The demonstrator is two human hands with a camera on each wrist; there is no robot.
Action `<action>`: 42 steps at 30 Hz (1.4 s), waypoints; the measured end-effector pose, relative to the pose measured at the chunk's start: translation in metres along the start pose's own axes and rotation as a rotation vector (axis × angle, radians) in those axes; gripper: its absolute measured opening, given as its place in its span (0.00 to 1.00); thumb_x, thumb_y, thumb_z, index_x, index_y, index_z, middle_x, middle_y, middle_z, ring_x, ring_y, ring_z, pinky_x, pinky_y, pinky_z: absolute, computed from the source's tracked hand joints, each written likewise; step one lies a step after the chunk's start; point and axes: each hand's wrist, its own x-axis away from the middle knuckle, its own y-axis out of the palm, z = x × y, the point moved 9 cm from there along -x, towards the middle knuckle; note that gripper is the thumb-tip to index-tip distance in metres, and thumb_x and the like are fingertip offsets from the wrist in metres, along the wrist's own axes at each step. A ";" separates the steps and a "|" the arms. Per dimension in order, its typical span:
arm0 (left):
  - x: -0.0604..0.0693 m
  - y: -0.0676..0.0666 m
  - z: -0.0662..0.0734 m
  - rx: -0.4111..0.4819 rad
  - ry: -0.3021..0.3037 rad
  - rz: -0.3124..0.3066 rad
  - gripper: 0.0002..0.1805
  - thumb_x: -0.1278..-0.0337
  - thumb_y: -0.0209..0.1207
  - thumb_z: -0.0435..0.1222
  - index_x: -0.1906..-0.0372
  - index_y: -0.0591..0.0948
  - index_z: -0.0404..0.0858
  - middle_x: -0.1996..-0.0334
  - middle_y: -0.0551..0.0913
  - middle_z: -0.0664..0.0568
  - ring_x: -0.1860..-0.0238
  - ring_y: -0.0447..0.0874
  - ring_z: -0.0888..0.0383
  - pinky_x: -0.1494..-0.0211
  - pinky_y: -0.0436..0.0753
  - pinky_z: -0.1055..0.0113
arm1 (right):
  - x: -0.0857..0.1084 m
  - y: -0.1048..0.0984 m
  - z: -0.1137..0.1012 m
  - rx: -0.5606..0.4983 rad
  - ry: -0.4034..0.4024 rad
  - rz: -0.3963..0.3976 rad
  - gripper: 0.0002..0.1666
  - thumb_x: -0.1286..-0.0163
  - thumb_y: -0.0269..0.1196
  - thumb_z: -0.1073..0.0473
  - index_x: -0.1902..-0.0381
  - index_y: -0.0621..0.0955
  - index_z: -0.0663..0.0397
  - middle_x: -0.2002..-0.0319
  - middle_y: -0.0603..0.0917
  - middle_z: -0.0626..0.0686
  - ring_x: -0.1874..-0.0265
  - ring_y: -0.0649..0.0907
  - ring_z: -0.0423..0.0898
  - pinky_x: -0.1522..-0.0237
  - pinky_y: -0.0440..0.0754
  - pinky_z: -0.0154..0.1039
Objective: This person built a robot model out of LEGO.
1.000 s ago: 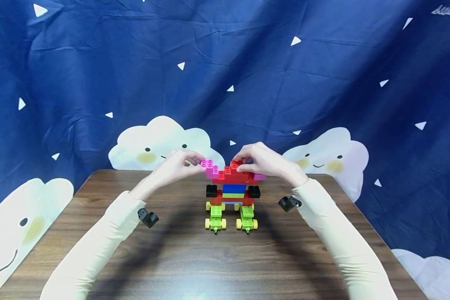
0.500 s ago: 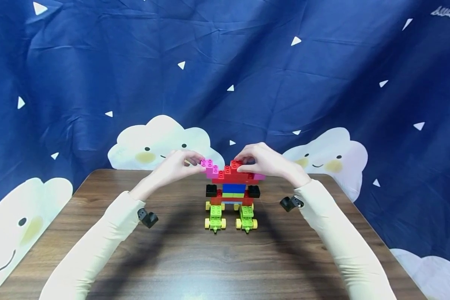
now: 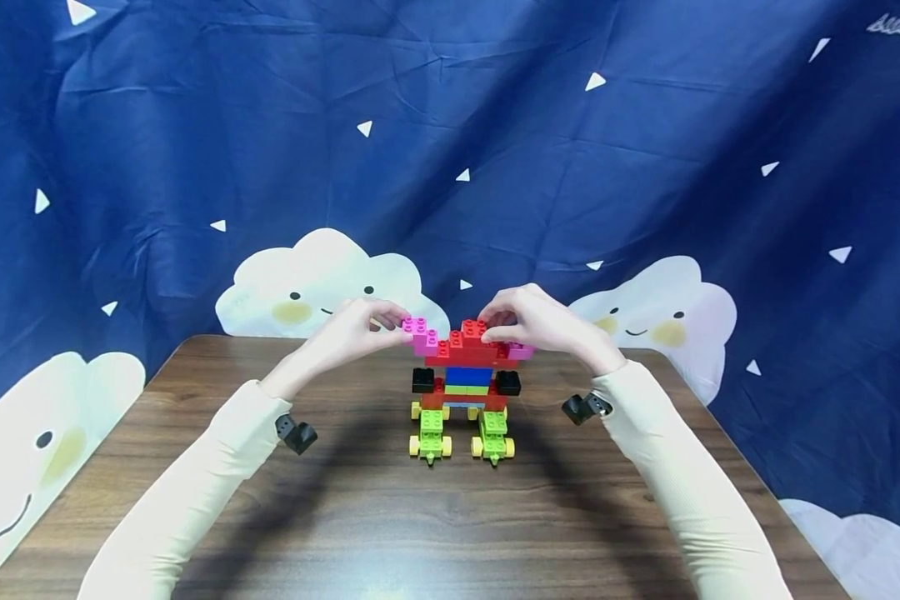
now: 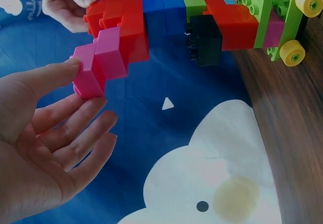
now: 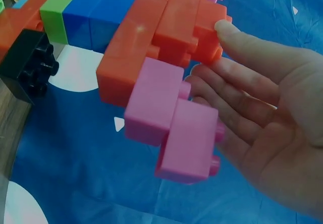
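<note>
A toy-brick figure (image 3: 468, 379) stands upright on the table, with red bricks across its top and stepped pink bricks at both sides. My left hand (image 3: 351, 333) pinches the outermost pink brick (image 4: 88, 72) between thumb and fingers; the other fingers extend below it in the left wrist view. My right hand (image 3: 534, 323) has its thumb and fingers on the topmost red brick (image 5: 208, 27), pinching it. Below that hand, the right-side pink bricks (image 5: 189, 141) hang out untouched. Blue bricks (image 3: 468, 377) and black bricks (image 3: 423, 381) form the middle. Green wheeled bases (image 3: 431, 433) carry the figure.
The brown wooden table (image 3: 345, 517) extends around the figure. Behind it hangs a dark blue cloth (image 3: 450, 100) printed with white clouds and triangles. Black wrist cameras (image 3: 296, 434) sit on both cream sleeves.
My right hand has shifted slightly to the right, uncovering a little more of the top red brick. The left hand and the figure look nearly unmoved.
</note>
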 end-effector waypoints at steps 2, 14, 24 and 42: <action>0.000 0.000 -0.001 0.004 -0.004 0.000 0.21 0.43 0.68 0.45 0.48 0.85 0.39 0.53 0.88 0.47 0.52 0.85 0.52 0.44 0.84 0.53 | 0.000 0.000 0.000 0.004 -0.003 0.007 0.17 0.40 0.72 0.58 0.56 0.87 0.61 0.61 0.89 0.57 0.65 0.86 0.46 0.55 0.87 0.44; 0.001 0.000 0.003 0.002 0.017 0.005 0.21 0.43 0.68 0.45 0.48 0.85 0.38 0.53 0.89 0.46 0.53 0.86 0.51 0.45 0.85 0.53 | 0.001 0.001 0.005 -0.032 0.068 -0.025 0.18 0.40 0.72 0.56 0.55 0.86 0.61 0.60 0.90 0.57 0.64 0.87 0.46 0.53 0.87 0.44; 0.001 0.001 0.002 -0.003 0.016 -0.001 0.21 0.43 0.68 0.45 0.47 0.85 0.40 0.52 0.89 0.48 0.52 0.86 0.53 0.45 0.85 0.54 | 0.003 0.002 0.007 -0.020 0.075 0.000 0.18 0.40 0.72 0.57 0.55 0.86 0.62 0.60 0.90 0.58 0.64 0.87 0.48 0.53 0.87 0.45; 0.003 0.000 0.004 0.013 0.014 0.008 0.20 0.42 0.67 0.44 0.47 0.85 0.38 0.51 0.88 0.46 0.52 0.86 0.50 0.45 0.85 0.51 | 0.011 0.003 0.009 -0.084 0.075 0.068 0.17 0.38 0.71 0.57 0.54 0.86 0.59 0.59 0.89 0.56 0.63 0.87 0.47 0.56 0.87 0.44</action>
